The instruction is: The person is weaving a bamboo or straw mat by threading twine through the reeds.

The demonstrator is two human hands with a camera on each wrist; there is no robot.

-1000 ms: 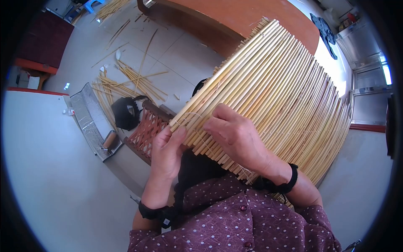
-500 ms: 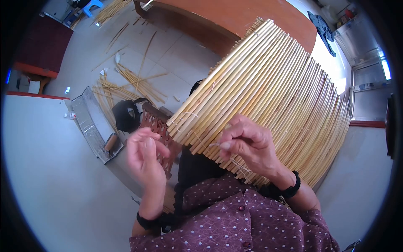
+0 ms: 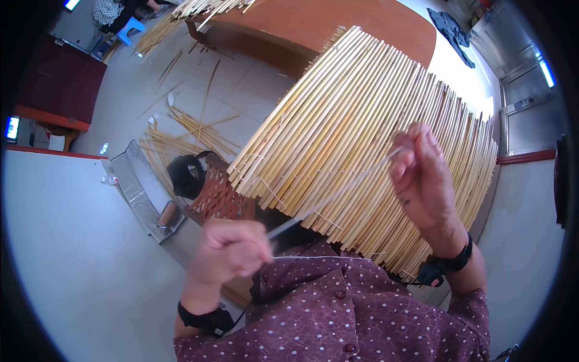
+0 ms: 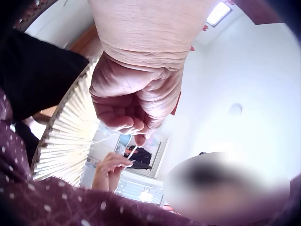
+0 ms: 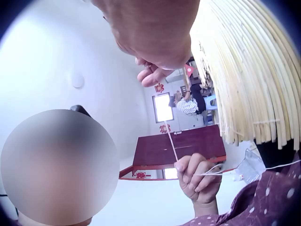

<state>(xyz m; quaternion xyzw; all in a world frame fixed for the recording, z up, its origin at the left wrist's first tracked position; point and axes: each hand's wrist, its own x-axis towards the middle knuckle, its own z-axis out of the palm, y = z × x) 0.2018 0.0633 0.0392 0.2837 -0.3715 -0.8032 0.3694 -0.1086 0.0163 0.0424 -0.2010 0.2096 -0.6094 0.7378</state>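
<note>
from where i stood, a big reed mat point(image 3: 362, 120) rose tilted in front of the person, its pale stalks fanning from the middle of the head view up toward the upper right. the left hand point(image 3: 232, 250) sat low, in the lower middle of the frame, its fingers point(image 3: 241, 241) curled tight into a fist and clamped on one end of a white string point(image 3: 332, 196). the right hand point(image 3: 422, 181) was raised at the right of the frame, in front of the mat, thumb and fingertips pressed together on the string's other end. the string ran taut and slanting between the two hands, crossing the mat's lower edge. a second, finer strand ran almost level from the left fist toward the mat's bottom corner, just above the dotted purple shirt point(image 3: 362, 320). the right wrist view showed the same line stretched from the pinching fingertips at the top down to the fist below, with the mat along the right edge. behind the mat, at the upper middle, was an orange-brown wooden tabletop point(image 3: 338, 24). loose sticks point(image 3: 193, 123) lay scattered on the floor point(image 3: 253, 84) at the upper left. a woven stool point(image 3: 217, 196) and a metal tray point(image 3: 136, 181) sat just left of the mat.
</note>
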